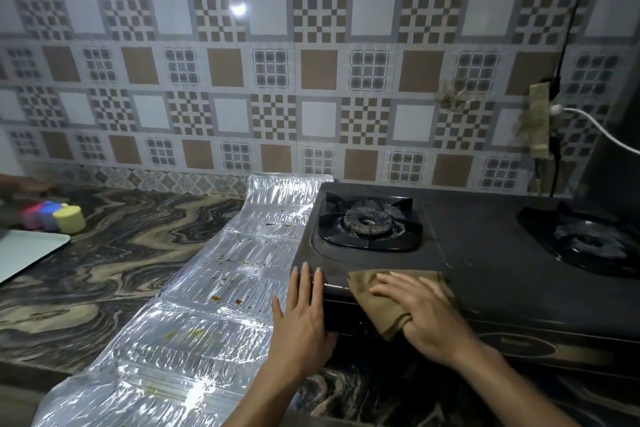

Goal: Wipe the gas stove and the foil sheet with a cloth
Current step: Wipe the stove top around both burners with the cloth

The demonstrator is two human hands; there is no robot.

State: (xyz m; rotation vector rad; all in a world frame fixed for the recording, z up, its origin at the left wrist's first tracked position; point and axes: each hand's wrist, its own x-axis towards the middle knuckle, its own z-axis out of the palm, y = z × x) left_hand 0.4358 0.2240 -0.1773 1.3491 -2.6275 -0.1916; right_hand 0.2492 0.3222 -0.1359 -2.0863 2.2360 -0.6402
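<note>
A black two-burner gas stove sits on the marbled counter at right. Left of it lies a long shiny foil sheet dotted with brown and green food bits. My right hand presses flat on a brown cloth draped over the stove's front left edge. My left hand rests flat with its fingers together against the stove's left front corner, holding nothing.
The left burner and right burner stand on the stove top. A yellow cup beside coloured sponges and a pale tray sit at far left. A socket with cables hangs on the tiled wall.
</note>
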